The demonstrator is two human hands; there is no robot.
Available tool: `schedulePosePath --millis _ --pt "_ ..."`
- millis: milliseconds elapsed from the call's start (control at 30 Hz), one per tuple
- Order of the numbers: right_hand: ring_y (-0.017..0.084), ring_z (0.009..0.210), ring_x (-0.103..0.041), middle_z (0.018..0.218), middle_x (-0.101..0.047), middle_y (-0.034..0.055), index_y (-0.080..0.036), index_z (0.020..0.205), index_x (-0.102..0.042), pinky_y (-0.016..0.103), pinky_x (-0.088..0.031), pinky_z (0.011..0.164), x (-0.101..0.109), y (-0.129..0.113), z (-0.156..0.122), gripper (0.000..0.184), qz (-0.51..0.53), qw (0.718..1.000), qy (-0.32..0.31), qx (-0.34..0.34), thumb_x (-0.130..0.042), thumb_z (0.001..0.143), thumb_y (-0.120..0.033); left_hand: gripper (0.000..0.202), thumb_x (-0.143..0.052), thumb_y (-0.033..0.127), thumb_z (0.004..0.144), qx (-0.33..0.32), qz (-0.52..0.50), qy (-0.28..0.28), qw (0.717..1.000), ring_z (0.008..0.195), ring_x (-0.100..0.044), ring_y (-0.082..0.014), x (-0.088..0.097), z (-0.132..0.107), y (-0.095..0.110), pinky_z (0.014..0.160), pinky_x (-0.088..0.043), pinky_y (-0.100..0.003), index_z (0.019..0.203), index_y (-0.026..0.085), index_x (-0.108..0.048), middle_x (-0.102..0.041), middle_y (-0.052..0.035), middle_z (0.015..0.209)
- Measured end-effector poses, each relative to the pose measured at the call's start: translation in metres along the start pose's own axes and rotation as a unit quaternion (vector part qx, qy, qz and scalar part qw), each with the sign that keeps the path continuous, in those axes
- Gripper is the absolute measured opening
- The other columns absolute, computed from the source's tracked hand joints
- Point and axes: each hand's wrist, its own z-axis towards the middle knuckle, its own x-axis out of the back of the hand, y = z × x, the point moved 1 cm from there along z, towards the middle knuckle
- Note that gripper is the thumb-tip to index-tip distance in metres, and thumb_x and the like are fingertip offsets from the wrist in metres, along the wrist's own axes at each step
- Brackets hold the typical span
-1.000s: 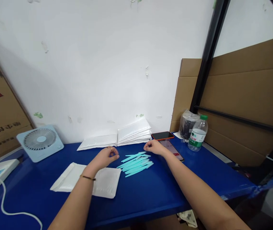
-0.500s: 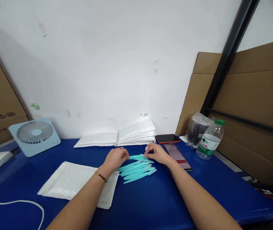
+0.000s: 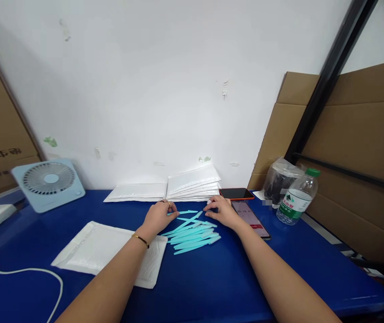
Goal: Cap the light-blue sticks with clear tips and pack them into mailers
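A loose pile of several thin teal sticks (image 3: 194, 234) lies on the blue table (image 3: 212, 287). My left hand (image 3: 159, 216), with a gold bracelet on its wrist, pinches one teal stick (image 3: 184, 212) by its end and holds it just above the far side of the pile. My right hand (image 3: 222, 211) hovers at the pile's far right end with its fingers curled and fingertips pressed together; what they hold is hidden. A white bubble mailer (image 3: 102, 251) lies flat under my left forearm.
A stack of white mailers (image 3: 192, 186) leans at the wall. Two phones (image 3: 236, 193) (image 3: 251, 218) lie right of my right hand, then a water bottle (image 3: 296, 198) and a bag of dark items (image 3: 278, 179). A small fan (image 3: 48, 183) and a white cable (image 3: 16, 271) sit left. Cardboard (image 3: 356, 148) stands right.
Both hands closed in on the pile from either side. My left hand has since lifted one teal stick off the top toward the wall. The view shifted a little.
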Motion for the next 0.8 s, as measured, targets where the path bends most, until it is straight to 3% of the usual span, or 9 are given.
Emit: schedulePosePath --millis 100,167,333,433,633,800 --pt "0.022 0.104 -0.044 0.101 -0.055 0.0028 -0.032 0.086 -0.069 0.039 -0.024 0.087 -0.003 -0.011 0.0 0.016 -0.026 0.998 -0.028 0.052 -0.064 0.073 -0.04 0.037 -0.052 0.055 0.069 -0.025 -0.043 -0.049 0.998 0.071 -0.057 -0.0165 -0.001 -0.004 0.01 0.054 -0.035 -0.024 0.076 0.021 -0.064 -0.064 -0.0032 0.08" --pt "0.022 0.105 -0.043 0.1 -0.054 0.0023 -0.031 0.086 -0.068 0.038 -0.024 0.088 -0.005 -0.016 0.001 0.015 -0.033 0.997 -0.031 0.066 -0.064 0.074 -0.039 0.035 -0.054 0.053 0.067 -0.042 -0.05 -0.074 0.995 0.068 -0.057 -0.0158 -0.002 -0.006 0.016 0.052 -0.034 -0.024 0.073 0.02 -0.064 -0.064 -0.0029 0.077" --pt "0.021 0.106 -0.042 0.105 -0.053 0.0033 -0.032 0.102 -0.062 0.037 -0.025 0.088 -0.008 -0.021 0.001 0.025 -0.045 0.995 -0.018 0.084 -0.06 0.078 -0.036 0.026 -0.048 0.041 0.073 -0.056 -0.03 -0.08 0.995 0.06 -0.055 -0.0133 -0.006 -0.006 0.021 0.05 -0.033 -0.024 0.067 0.02 -0.062 -0.063 -0.0015 0.068" --pt "0.021 0.104 -0.042 0.104 -0.053 0.0041 -0.03 0.092 -0.066 0.037 -0.025 0.087 -0.008 -0.021 0.001 0.017 -0.059 0.993 -0.022 0.095 -0.055 0.081 -0.037 0.027 -0.053 0.046 0.069 -0.044 -0.022 -0.09 0.995 0.062 -0.056 -0.014 -0.007 -0.006 0.022 0.05 -0.033 -0.023 0.07 0.02 -0.062 -0.064 -0.0011 0.071" --pt "0.019 0.096 -0.046 0.097 -0.059 0.0044 -0.025 0.084 -0.066 0.035 -0.024 0.085 -0.005 -0.027 0.0 0.024 -0.035 0.989 -0.03 0.138 -0.048 0.084 -0.042 0.022 -0.044 0.029 0.078 -0.094 0.064 -0.049 0.992 0.063 -0.056 -0.0144 -0.008 -0.005 0.022 0.056 -0.033 -0.026 0.07 0.02 -0.062 -0.065 -0.0032 0.074" --pt "0.018 0.088 -0.05 0.084 -0.064 0.0047 -0.022 0.082 -0.065 0.033 -0.026 0.082 -0.001 -0.023 0.002 0.027 -0.003 0.993 -0.044 0.113 -0.045 0.086 -0.04 0.024 -0.042 0.028 0.083 -0.11 0.097 0.009 0.989 0.078 -0.057 -0.0175 -0.002 -0.001 0.015 0.068 -0.032 -0.029 0.076 0.022 -0.064 -0.065 -0.0025 0.08"
